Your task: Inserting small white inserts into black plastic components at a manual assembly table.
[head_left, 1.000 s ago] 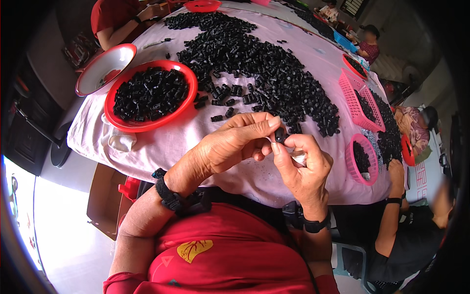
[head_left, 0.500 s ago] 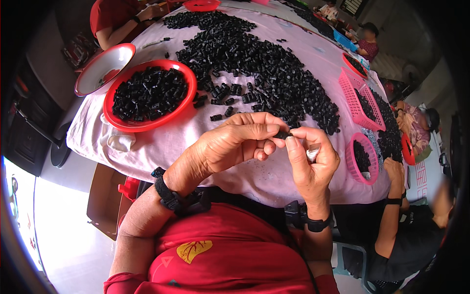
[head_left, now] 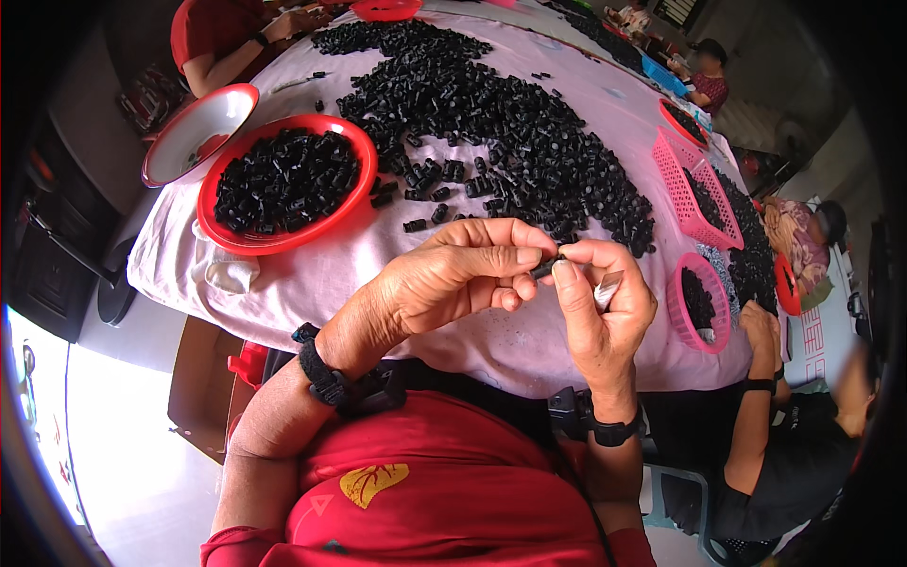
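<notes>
Above the near edge of the pink cloth, my left hand [head_left: 463, 269] pinches a small black cylindrical part [head_left: 543, 268] between thumb and fingertips. My right hand [head_left: 607, 307] closes on the same part from the other side with thumb and index finger. Tucked in the right hand's curled fingers is a small flat blade-like piece [head_left: 607, 288], pale and shiny; its exact kind I cannot make out. Just beyond the hands spreads a large pile of black cylindrical parts [head_left: 510, 142]. To the left stands a red basin [head_left: 370, 180] full of similar black parts.
A white bowl with a red rim [head_left: 175, 156] stands beyond the red basin. Pink baskets [head_left: 675, 180] with black parts are at the right. Co-workers sit around the table, one in black sleeves [head_left: 770, 491] close on my right. A cardboard box [head_left: 198, 387] is on the floor, lower left.
The black part has tilted slightly between my fingertips, and more of it shows. The flat piece in my right hand has turned a little. Otherwise the hands stay in place.
</notes>
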{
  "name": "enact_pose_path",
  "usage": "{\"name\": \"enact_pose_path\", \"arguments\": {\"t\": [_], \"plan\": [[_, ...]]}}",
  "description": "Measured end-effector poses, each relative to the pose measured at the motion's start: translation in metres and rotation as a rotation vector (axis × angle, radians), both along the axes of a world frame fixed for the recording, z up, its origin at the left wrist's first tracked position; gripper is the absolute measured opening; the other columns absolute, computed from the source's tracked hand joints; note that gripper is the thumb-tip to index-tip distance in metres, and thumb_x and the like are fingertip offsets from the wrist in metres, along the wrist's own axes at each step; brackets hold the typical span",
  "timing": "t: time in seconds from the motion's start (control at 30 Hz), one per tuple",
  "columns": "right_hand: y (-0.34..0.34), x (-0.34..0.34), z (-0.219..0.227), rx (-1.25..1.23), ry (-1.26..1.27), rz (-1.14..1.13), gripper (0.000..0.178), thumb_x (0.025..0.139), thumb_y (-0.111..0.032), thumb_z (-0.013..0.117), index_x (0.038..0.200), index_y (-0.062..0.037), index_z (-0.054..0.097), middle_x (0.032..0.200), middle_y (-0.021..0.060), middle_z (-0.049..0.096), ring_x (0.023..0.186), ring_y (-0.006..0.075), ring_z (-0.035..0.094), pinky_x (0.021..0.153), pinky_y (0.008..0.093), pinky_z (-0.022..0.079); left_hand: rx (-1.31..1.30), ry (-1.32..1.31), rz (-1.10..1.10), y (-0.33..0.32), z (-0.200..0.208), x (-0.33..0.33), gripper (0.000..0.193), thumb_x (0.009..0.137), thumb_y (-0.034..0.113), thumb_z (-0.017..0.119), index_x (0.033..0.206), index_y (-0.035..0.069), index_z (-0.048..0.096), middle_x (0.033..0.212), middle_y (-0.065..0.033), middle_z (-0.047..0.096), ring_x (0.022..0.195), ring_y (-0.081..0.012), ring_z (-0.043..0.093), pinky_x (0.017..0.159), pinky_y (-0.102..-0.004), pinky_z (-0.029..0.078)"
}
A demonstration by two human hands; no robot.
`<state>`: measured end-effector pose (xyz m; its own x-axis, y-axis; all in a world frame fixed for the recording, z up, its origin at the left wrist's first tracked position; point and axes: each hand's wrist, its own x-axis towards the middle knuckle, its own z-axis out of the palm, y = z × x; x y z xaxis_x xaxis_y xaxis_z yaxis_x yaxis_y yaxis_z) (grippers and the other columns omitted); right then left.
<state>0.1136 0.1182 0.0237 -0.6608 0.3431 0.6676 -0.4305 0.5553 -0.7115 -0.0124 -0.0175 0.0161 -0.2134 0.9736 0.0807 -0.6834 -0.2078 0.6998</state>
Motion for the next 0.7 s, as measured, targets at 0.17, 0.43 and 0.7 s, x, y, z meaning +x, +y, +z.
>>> {"name": "enact_pose_path", "arguments": {"t": [0.17, 0.43, 0.7], "plan": [[0.000, -0.001, -0.002, 0.011, 0.001, 0.012, 0.010, 0.088, -0.005, 0.064, 0.095, -0.0002, 0.060, 0.066, -0.0028, 0.059, 0.054, -0.0005, 0.048, 0.048, 0.0171, 0.037, -0.011, -0.017, -0.036, 0.002, -0.007, -0.001, 0.019, 0.092, 0.008, 0.059, 0.110, 0.003, 0.058, 0.093, -0.0028, 0.062, 0.078, -0.0097, 0.063, 0.068, -0.0209, 0.053], [-0.006, 0.003, 0.008, -0.053, -0.106, 0.109, 0.013, 0.088, -0.005, 0.064, 0.098, 0.0019, 0.061, 0.083, 0.0050, 0.067, 0.071, 0.0052, 0.064, 0.056, 0.0179, 0.048, -0.046, 0.003, -0.025, 0.003, -0.008, -0.003, 0.019, 0.091, 0.008, 0.060, 0.109, 0.003, 0.059, 0.092, -0.0022, 0.062, 0.077, -0.0094, 0.063, 0.067, -0.0210, 0.054], [-0.002, 0.002, 0.002, 0.010, -0.089, 0.067, 0.011, 0.088, -0.006, 0.064, 0.097, 0.0013, 0.061, 0.081, 0.0043, 0.067, 0.068, 0.0045, 0.063, 0.054, 0.0177, 0.046, -0.080, 0.005, -0.066, 0.003, -0.005, 0.002, 0.022, 0.093, 0.012, 0.058, 0.113, 0.002, 0.058, 0.092, -0.0021, 0.063, 0.077, -0.0084, 0.062, 0.065, -0.0199, 0.053]]}}
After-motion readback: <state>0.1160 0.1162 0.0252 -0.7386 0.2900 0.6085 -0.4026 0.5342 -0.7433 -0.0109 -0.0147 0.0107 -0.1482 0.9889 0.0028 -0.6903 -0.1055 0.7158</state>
